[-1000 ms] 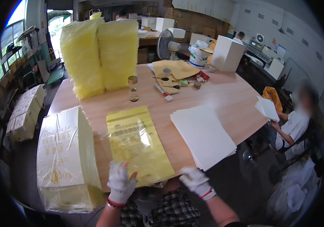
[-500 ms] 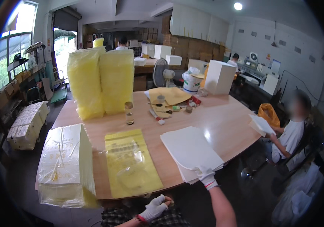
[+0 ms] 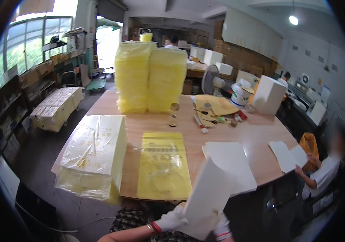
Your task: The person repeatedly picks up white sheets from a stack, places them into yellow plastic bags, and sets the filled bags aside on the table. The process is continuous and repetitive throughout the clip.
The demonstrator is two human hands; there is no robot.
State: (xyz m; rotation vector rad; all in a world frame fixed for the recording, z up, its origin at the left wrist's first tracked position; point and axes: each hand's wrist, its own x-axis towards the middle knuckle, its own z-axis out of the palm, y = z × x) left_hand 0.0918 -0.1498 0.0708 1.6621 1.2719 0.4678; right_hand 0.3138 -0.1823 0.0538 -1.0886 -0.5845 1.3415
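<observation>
Beyond the near edge of the table [image 3: 261,129], low in the view, the left hand [image 3: 173,218], in a white glove with a red band at the wrist, grips the left edge of a white sheet [image 3: 208,193]. The right hand [image 3: 222,226], gloved the same way, is closed on the sheet's lower right edge. The sheet is tilted up between the two hands, its top standing in front of a stack of white paper [image 3: 237,161] on the table; whether it is one sheet or several I cannot tell. Left of it, a yellow plastic bag [image 3: 164,165] lies flat near the table's edge, and beside that sits a tall plastic-wrapped bundle [image 3: 94,149]. Farther back are a small glass jar [image 3: 174,115], scissors [image 3: 201,112], a tan envelope [image 3: 216,104] and a white bucket [image 3: 239,97], with a white box [image 3: 269,94] standing to the bucket's right. Two high yellow piles [image 3: 150,78] rise side by side at the far left, and a fan [image 3: 210,80] stands behind the table. At the right, a seated co-worker [image 3: 325,173] handles white sheets near an orange bag [image 3: 308,146].
</observation>
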